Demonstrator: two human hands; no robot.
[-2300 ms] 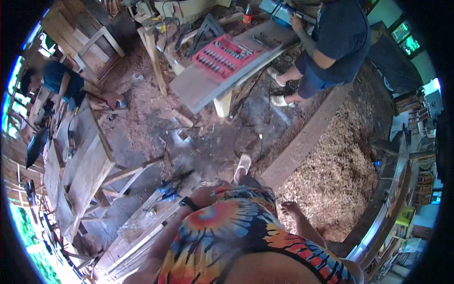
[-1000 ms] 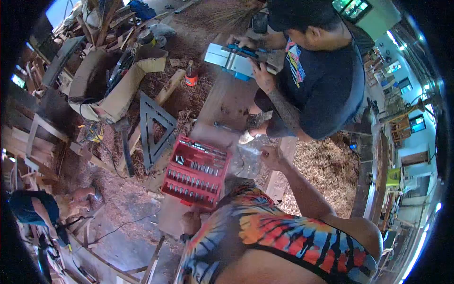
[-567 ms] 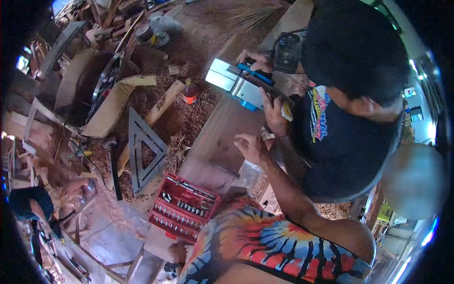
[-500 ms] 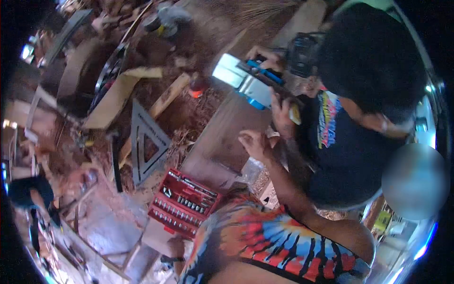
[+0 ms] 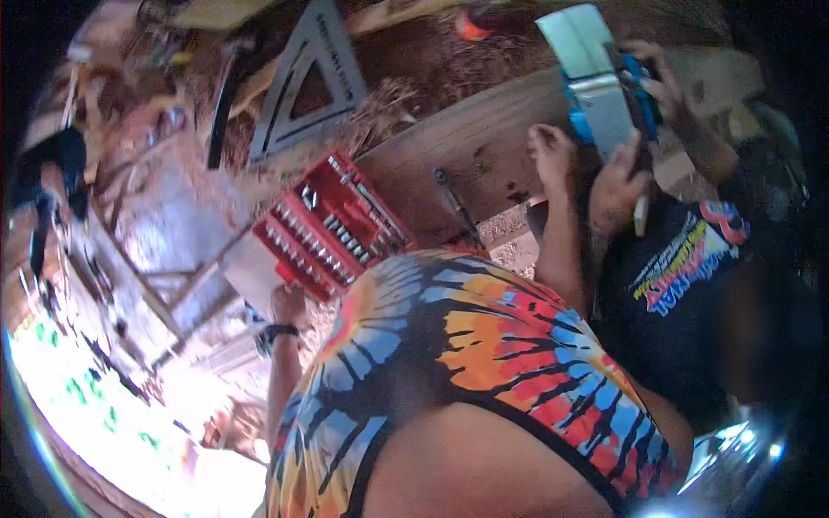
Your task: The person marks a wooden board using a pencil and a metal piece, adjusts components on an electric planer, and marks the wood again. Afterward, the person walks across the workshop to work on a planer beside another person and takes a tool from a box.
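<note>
My right hand (image 5: 553,159) is raised over the wooden plank, its fingers loosely bent and apart, with nothing in them. Right next to it is an electric hand planer (image 5: 602,99), blue with its metal sole showing, in a co-worker's two hands (image 5: 620,183). My left hand (image 5: 287,300), below a dark wristband, is low at the near corner of a red socket set case (image 5: 281,226). Its fingers are blurred and partly hidden there. The case lies wide open with rows of sockets in it. A dark, slim-handled tool (image 5: 456,200) lies on the plank between the case and my right arm.
A grey speed square (image 5: 321,86) lies past the case, beside a dark long bar (image 5: 226,104). The thick plank (image 5: 466,121) runs across the middle. An orange-tipped object (image 5: 471,26) sits on the shavings-covered ground. The co-worker's dark shirt (image 5: 682,268) is close on my right.
My view has tilted and turned, so the case, square and planer appear higher. My right hand is now closer to the planer. My left hand shows nearer the case's corner.
</note>
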